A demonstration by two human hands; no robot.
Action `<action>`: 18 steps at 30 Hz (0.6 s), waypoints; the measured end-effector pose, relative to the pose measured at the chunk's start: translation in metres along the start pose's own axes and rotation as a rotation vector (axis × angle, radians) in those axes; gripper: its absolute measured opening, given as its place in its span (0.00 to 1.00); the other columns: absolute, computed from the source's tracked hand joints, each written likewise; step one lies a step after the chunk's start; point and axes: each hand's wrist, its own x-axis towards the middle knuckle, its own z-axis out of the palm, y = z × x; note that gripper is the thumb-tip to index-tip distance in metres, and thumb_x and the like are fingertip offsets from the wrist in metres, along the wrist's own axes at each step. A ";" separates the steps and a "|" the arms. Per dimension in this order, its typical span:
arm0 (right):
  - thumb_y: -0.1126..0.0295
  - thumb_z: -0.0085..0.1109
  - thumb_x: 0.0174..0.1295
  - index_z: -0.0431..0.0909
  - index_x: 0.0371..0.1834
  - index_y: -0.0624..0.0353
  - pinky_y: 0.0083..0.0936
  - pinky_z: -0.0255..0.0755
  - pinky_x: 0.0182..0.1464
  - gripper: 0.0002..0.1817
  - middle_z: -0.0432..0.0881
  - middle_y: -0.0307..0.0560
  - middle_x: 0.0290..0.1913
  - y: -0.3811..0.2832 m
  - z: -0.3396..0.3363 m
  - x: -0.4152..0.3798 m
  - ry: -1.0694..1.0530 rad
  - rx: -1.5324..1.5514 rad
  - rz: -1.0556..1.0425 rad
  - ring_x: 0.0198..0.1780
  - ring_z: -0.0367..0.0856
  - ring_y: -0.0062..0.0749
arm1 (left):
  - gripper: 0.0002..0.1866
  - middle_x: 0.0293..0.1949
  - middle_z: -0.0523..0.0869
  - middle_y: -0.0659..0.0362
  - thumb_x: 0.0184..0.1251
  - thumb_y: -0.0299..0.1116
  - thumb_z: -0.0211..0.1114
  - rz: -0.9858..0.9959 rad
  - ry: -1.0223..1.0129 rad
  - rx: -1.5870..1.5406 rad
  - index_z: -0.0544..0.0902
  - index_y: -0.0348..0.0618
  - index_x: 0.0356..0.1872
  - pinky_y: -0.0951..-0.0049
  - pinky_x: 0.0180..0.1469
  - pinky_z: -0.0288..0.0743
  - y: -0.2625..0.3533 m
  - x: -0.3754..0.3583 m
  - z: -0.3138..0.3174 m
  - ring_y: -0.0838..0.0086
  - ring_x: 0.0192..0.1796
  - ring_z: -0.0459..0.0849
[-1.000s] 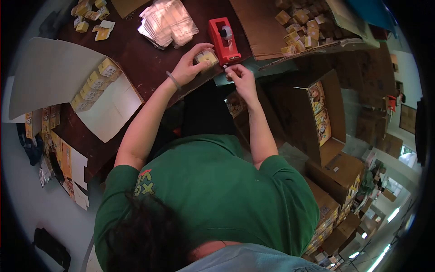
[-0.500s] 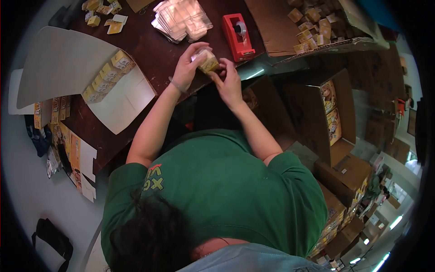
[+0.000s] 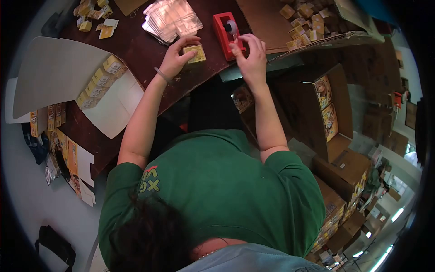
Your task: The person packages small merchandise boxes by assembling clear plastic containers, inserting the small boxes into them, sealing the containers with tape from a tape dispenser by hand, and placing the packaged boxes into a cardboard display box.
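My left hand on a small yellow box, my right hand at the tape dispenser.
I hold the box against the dark worktop, thumb on top; my right fingers curl by the red dispenser's near end. Behind the box lies a shiny stack of flat pieces, and left of me a row of yellow boxes stands in a white-lined carton.
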 end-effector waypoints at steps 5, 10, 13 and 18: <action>0.67 0.67 0.63 0.86 0.37 0.62 0.28 0.74 0.49 0.09 0.81 0.45 0.51 0.048 0.015 0.001 -0.137 0.389 0.302 0.45 0.80 0.30 | 0.20 0.53 0.84 0.58 0.67 0.31 0.61 0.053 -0.016 -0.118 0.78 0.39 0.59 0.73 0.61 0.73 -0.023 0.012 0.046 0.75 0.56 0.80; 0.68 0.69 0.59 0.85 0.34 0.62 0.31 0.75 0.48 0.08 0.82 0.48 0.45 0.043 0.019 -0.001 0.060 0.232 0.151 0.44 0.82 0.39 | 0.23 0.63 0.79 0.57 0.71 0.37 0.59 0.017 -0.303 -0.055 0.75 0.37 0.64 0.70 0.68 0.67 -0.015 0.039 0.050 0.73 0.64 0.76; 0.71 0.65 0.63 0.83 0.36 0.65 0.29 0.75 0.44 0.07 0.83 0.47 0.43 0.013 0.002 -0.014 0.148 0.141 0.046 0.41 0.82 0.35 | 0.20 0.58 0.83 0.56 0.70 0.32 0.60 0.060 -0.270 -0.001 0.77 0.39 0.61 0.71 0.65 0.71 -0.018 0.039 0.049 0.75 0.60 0.78; 0.72 0.60 0.69 0.82 0.41 0.65 0.19 0.76 0.41 0.07 0.83 0.38 0.34 0.052 0.025 -0.052 -0.135 0.797 0.569 0.36 0.80 0.19 | 0.18 0.56 0.84 0.58 0.71 0.32 0.59 0.048 -0.233 -0.026 0.78 0.39 0.60 0.73 0.63 0.72 -0.021 0.032 0.054 0.77 0.58 0.79</action>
